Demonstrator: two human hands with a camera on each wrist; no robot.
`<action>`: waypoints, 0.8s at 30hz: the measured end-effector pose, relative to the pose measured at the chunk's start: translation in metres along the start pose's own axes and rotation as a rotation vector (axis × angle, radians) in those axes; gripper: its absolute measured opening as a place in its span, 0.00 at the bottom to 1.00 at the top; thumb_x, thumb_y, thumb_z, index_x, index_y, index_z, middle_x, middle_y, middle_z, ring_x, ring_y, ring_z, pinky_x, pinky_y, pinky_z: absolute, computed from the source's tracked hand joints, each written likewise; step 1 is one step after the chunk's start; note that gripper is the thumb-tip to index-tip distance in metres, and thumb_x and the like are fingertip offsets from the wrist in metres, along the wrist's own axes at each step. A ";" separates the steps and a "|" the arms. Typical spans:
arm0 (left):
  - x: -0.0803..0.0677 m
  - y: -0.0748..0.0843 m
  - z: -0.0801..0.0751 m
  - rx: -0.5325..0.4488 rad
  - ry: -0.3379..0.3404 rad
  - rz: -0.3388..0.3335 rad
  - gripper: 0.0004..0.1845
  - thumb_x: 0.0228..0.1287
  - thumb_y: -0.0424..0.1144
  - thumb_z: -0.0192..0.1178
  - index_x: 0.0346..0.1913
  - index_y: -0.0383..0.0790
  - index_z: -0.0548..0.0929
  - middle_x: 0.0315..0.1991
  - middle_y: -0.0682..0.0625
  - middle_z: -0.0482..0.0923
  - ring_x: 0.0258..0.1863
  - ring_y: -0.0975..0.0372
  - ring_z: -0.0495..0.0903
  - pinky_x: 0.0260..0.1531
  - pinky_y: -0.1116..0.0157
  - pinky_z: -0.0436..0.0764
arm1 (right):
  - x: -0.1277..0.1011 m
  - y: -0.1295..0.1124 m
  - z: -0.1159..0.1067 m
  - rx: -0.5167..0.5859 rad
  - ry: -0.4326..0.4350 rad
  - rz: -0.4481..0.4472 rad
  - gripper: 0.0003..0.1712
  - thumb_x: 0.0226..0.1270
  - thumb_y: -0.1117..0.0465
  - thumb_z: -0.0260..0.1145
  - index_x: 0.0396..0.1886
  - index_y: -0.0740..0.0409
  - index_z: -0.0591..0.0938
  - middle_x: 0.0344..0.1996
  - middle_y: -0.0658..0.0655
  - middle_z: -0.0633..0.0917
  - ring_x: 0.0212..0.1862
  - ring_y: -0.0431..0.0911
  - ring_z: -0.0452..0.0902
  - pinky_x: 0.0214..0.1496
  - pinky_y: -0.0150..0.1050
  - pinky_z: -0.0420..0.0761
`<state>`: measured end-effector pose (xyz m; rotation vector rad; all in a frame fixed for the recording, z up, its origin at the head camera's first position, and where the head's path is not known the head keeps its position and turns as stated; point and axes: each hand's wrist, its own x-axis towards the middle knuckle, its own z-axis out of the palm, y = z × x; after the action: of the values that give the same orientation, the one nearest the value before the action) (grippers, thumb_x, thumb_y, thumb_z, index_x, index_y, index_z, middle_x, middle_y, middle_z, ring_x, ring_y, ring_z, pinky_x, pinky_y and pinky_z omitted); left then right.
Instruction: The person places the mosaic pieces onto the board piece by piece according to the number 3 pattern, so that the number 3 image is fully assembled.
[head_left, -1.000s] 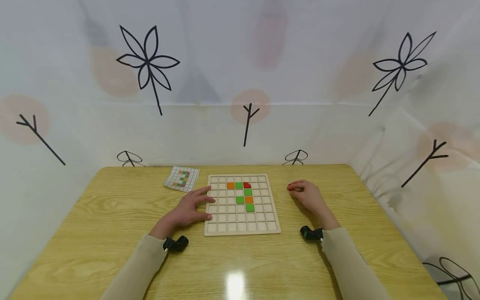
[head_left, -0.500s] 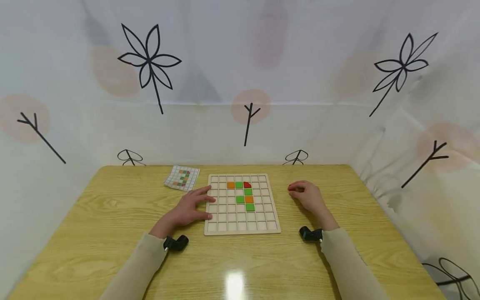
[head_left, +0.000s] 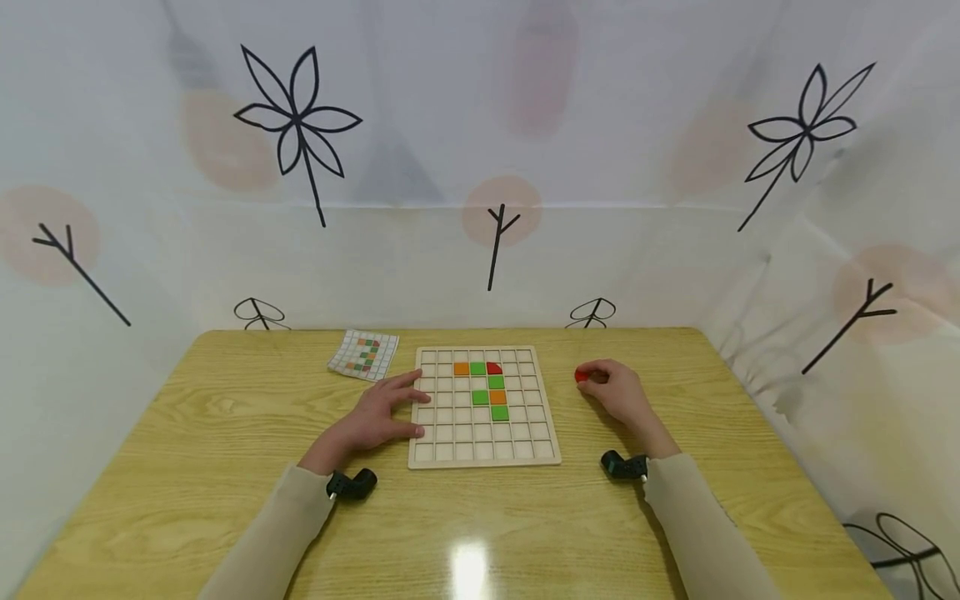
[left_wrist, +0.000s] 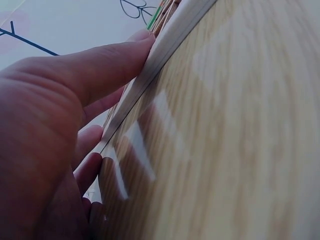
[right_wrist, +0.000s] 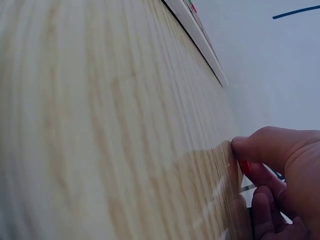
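A square wooden grid board [head_left: 453, 450] lies flat at the table's middle. It bears several green tiles [head_left: 500, 412], two orange tiles [head_left: 461, 369] and one red tile with a rounded corner [head_left: 493, 368]. My left hand [head_left: 378, 414] rests on the board's left edge with fingers spread; in the left wrist view its thumb [left_wrist: 117, 60] touches the wooden rim [left_wrist: 145, 80]. To the right of the board, my right hand [head_left: 617, 390] pinches another red tile [head_left: 581, 376] between thumb and fingers, low over the table. The right wrist view shows only a sliver of that red tile [right_wrist: 245, 166].
A paper card [head_left: 365, 356] printed with a grid of coloured squares lies behind my left hand. Around the board stretches the wood-grain table [head_left: 547, 533], with a patterned cloth [head_left: 420, 267] hanging behind and at both sides.
The red tile in my right hand has turned, and more of its face shows between the fingers. My left hand and the board have stayed in place.
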<state>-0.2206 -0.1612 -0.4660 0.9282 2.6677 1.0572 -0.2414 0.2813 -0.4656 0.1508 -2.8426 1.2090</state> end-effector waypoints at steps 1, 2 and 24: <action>0.000 0.000 0.000 -0.002 -0.002 -0.002 0.25 0.61 0.50 0.70 0.60 0.46 0.82 0.77 0.44 0.55 0.75 0.43 0.51 0.67 0.36 0.48 | 0.000 0.000 0.000 -0.002 -0.001 -0.002 0.19 0.68 0.64 0.68 0.56 0.66 0.81 0.52 0.67 0.81 0.50 0.59 0.77 0.53 0.55 0.77; 0.000 0.000 0.000 -0.001 -0.003 -0.001 0.25 0.62 0.50 0.70 0.60 0.46 0.81 0.77 0.44 0.55 0.75 0.43 0.50 0.67 0.36 0.48 | 0.000 0.000 0.000 -0.003 -0.001 -0.002 0.19 0.68 0.64 0.68 0.56 0.66 0.81 0.52 0.67 0.81 0.50 0.59 0.77 0.53 0.55 0.76; -0.001 0.000 0.000 0.002 0.003 0.010 0.25 0.62 0.49 0.69 0.60 0.44 0.82 0.77 0.42 0.56 0.74 0.41 0.53 0.67 0.36 0.50 | -0.002 -0.004 -0.007 0.060 -0.007 -0.044 0.18 0.67 0.69 0.65 0.56 0.67 0.81 0.46 0.64 0.83 0.47 0.56 0.79 0.45 0.45 0.79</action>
<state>-0.2202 -0.1623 -0.4660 0.9418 2.6698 1.0582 -0.2385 0.2838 -0.4580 0.2186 -2.7945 1.2878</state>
